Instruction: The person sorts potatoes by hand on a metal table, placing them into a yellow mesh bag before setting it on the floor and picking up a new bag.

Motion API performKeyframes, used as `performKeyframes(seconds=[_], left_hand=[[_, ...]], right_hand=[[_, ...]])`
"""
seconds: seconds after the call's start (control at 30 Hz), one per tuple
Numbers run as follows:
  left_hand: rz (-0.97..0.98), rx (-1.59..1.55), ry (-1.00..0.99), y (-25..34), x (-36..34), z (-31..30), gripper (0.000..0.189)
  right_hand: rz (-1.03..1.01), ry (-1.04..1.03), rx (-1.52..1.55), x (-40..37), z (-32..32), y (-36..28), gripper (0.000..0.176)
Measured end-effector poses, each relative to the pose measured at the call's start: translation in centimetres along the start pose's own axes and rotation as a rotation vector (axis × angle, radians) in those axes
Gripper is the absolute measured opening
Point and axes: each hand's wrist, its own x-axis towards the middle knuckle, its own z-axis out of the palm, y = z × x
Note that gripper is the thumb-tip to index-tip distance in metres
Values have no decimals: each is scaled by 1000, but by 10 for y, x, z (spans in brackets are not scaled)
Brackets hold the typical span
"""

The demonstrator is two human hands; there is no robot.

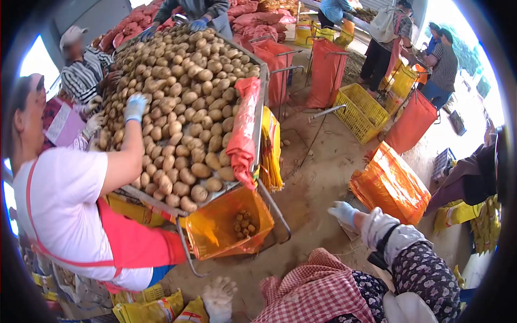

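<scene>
My right hand (344, 212), in a pale blue-white glove, reaches over the floor with fingers stretched out and nothing in it. Beside it stands an orange mesh bag (390, 183), apart from the fingers. At the lower edge my left hand (219, 297), in a white glove, has its fingers spread and holds nothing. Yellow printed bags (151, 309) lie to its left. Above it hangs an open orange bag (207, 234) on a metal frame, with several small potatoes (245, 224) inside. A large table (264, 91) heaped with potatoes (177, 107) stands beyond.
A co-worker in a red apron (137, 231) reaches onto the heap; other people stand around the table and at the back right. A yellow crate (361, 113), red bags (327, 72) on metal frames and stacked red sacks (253, 19) are farther off. Metal legs jut out near the bags.
</scene>
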Motion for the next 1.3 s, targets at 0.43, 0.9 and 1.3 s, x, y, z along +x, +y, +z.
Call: performKeyframes(seconds=[0.43,0.9,1.3], left_hand=[[-172,342,-397,-9,160,190,51],[-432,193,-335,-1,219,237,53],[238,1053,-384,-103,321,370,32]], right_hand=[[310,109,391,320,-93,-129,69],[30,186,210,384,-106,-73,29],[-146,-172,-346,413,-187,-80,43]])
